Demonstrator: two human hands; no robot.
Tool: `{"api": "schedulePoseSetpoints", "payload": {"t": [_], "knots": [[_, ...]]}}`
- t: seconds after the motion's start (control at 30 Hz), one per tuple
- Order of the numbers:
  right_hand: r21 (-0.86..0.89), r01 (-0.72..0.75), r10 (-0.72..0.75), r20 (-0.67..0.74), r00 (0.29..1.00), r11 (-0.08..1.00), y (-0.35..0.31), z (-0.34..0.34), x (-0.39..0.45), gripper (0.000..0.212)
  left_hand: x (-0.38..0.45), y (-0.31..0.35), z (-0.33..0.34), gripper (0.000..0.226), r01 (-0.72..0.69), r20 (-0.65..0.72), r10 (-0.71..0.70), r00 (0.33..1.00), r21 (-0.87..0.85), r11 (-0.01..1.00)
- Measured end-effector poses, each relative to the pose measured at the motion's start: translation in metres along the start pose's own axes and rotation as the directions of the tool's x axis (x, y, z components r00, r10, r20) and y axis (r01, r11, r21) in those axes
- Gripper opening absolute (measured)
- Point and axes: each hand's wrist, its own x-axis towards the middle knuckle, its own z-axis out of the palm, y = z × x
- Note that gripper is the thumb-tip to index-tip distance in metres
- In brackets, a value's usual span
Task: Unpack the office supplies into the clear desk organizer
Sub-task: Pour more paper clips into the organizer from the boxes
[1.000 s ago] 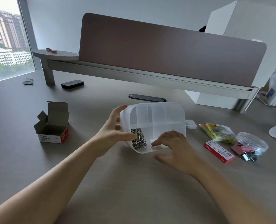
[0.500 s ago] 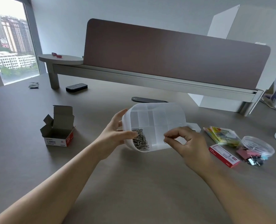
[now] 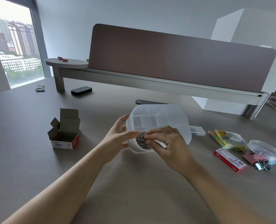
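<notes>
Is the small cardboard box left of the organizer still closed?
No. The small cardboard box stands with its top flaps folded up and open, on the desk left of the clear organizer.

A matte grey-brown worktop (image 3: 29, 167) fills the foreground, crossed by a long brown fabric divider screen (image 3: 174, 62) mounted on a silver metal rail (image 3: 150, 85) with a small round grey shelf (image 3: 66, 63) at its left end. Behind stands a plain pale grey wall (image 3: 134, 13). At the left, a tall window (image 3: 12, 46) admits soft daylight and shows high-rise buildings.
</notes>
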Motion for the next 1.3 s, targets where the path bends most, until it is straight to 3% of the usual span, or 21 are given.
{"api": "schedulePoseSetpoints", "payload": {"t": [0.1, 0.23, 0.37, 0.57, 0.7, 0.87, 1.0, 1.1, 1.2, 1.3], "knots": [[-0.014, 0.007, -0.007, 0.034, 0.999, 1.0, 0.003, -0.005, -0.006, 0.055, 0.001, -0.001, 0.001, 0.082, -0.009, -0.004, 0.009, 1.0, 0.002, 1.0], [-0.214, 0.049, -0.05, 0.001, 0.999, 0.976, 0.019, -0.015, -0.018, 0.045, 0.003, 0.0, 0.002, 0.085, -0.011, 0.018, 0.011, 1.0, 0.017, 1.0], [-0.425, 0.05, -0.073, -0.038, 0.997, 0.904, 0.032, -0.024, -0.024, 0.033, 0.01, 0.0, 0.0, 0.062, 0.005, 0.016, -0.005, 1.0, 0.021, 1.0], [-0.409, 0.051, -0.122, -0.15, 0.981, 0.911, 0.035, -0.011, -0.012, 0.021, 0.024, 0.002, 0.002, 0.023, 0.07, -0.062, -0.063, 0.996, 0.109, 0.992], [-0.408, 0.022, -0.099, -0.167, 0.981, 0.913, 0.038, -0.005, -0.004, 0.023, 0.024, 0.004, 0.001, 0.045, 0.134, -0.033, -0.13, 0.991, 0.174, 0.976], [-0.33, -0.02, -0.015, -0.102, 0.995, 0.944, 0.044, -0.008, 0.004, 0.027, 0.023, -0.004, -0.001, 0.086, -0.002, 0.101, -0.027, 0.995, 0.271, 0.963], [-0.421, -0.024, 0.014, -0.027, 1.0, 0.907, 0.04, -0.013, -0.003, 0.033, 0.021, -0.01, 0.004, 0.074, -0.073, -0.013, 0.081, 0.997, 0.314, 0.947], [-0.376, -0.135, 0.151, 0.014, 0.988, 0.917, 0.039, -0.033, -0.024, 0.048, 0.019, -0.015, 0.006, 0.064, -0.052, -0.071, 0.086, 0.994, 0.388, 0.92], [-0.417, -0.264, 0.28, -0.025, 0.96, 0.87, 0.053, -0.059, -0.059, 0.051, 0.013, -0.023, 0.011, 0.074, 0.025, -0.19, 0.096, 0.977, 0.553, 0.833], [-0.46, -0.46, 0.475, -0.09, 0.875, 0.759, 0.072, -0.083, -0.084, 0.053, -0.002, -0.025, 0.025, 0.086, 0.079, -0.297, 0.16, 0.941, 0.656, 0.75]]}}
